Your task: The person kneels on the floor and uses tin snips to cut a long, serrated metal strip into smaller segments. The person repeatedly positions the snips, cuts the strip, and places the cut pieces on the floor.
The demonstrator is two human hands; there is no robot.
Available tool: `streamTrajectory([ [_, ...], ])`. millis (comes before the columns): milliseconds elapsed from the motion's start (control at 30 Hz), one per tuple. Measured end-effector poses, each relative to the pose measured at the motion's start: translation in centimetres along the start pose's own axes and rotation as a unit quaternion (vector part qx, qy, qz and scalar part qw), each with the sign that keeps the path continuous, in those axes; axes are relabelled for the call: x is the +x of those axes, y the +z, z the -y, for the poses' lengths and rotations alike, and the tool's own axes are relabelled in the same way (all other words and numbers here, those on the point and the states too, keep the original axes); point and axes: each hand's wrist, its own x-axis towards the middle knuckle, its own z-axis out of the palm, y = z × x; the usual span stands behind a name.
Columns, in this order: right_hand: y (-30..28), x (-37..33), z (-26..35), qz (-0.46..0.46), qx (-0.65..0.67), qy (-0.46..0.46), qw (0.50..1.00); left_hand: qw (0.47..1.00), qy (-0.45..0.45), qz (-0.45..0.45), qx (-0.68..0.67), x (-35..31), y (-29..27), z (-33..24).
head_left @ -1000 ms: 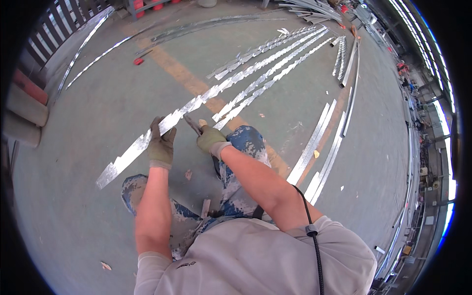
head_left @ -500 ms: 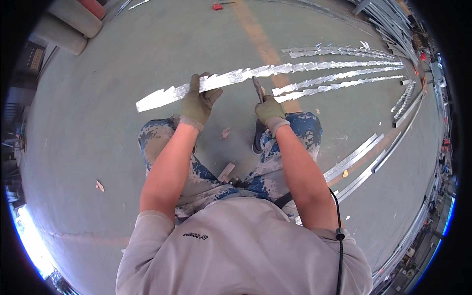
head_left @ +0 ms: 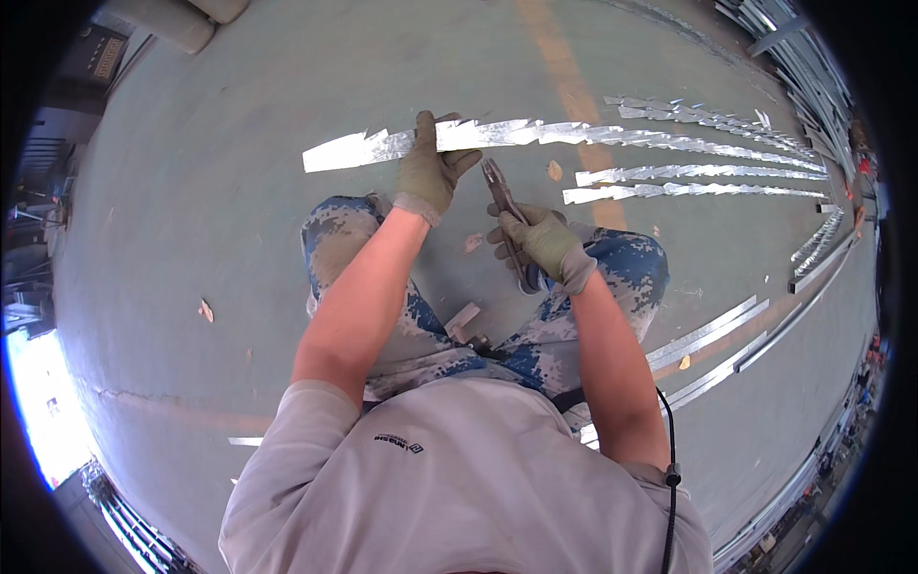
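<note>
A long, shiny metal strip (head_left: 516, 133) with a notched, saw-like far edge runs across in front of me. My left hand (head_left: 428, 177), in an olive glove, grips it near its wide left end, fingers over the far edge and thumb pointing right. Lower and to the right, my gloved right hand (head_left: 540, 237) is closed round a pair of dark pliers (head_left: 499, 189). Their jaws point up toward the strip's near edge and stand apart from it.
Several similar notched strips (head_left: 688, 176) lie on the floor at right. Flat metal lengths (head_left: 712, 330) rest beside my right knee. Metal profiles (head_left: 813, 86) are piled at the far right. Dry leaves (head_left: 555, 170) dot the green floor, and grey cylinders (head_left: 172, 24) stand far left.
The whole view has shifted. The strip lies more level, still in my left hand's grip. My right hand has drawn the pliers back from the strip's near edge, and more of them shows.
</note>
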Motion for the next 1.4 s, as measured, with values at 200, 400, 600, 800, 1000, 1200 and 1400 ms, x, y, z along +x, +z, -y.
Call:
streamTrajectory([
  [200,1.3,1.0,0.5,0.009,-0.024,-0.037,0.999,1.0,-0.007,0.006,-0.002,-0.2,0.3,0.5],
  [400,0.9,1.7,0.7,0.011,-0.033,-0.046,0.998,1.0,-0.005,0.022,-0.005,-0.2,-0.1,0.3],
  [600,0.8,1.9,0.7,0.016,-0.021,-0.035,0.999,1.0,-0.01,0.019,-0.021,-0.2,0.1,0.4],
  [800,1.0,2.1,1.3,0.009,-0.008,-0.005,1.0,0.999,-0.002,0.034,-0.013,-0.4,0.2,0.1],
  [1000,0.6,2.3,1.0,0.047,0.04,0.009,0.998,0.997,-0.01,0.071,-0.005,-0.3,-0.6,0.2],
  [1200,0.0,2.7,-0.3,0.145,0.185,0.03,0.971,0.997,-0.02,0.075,-0.022,-0.5,-1.4,0.4],
  [1400,0.1,2.3,-0.8,0.265,0.373,0.058,0.887,0.995,-0.031,0.078,-0.058,-0.5,-1.7,0.3],
])
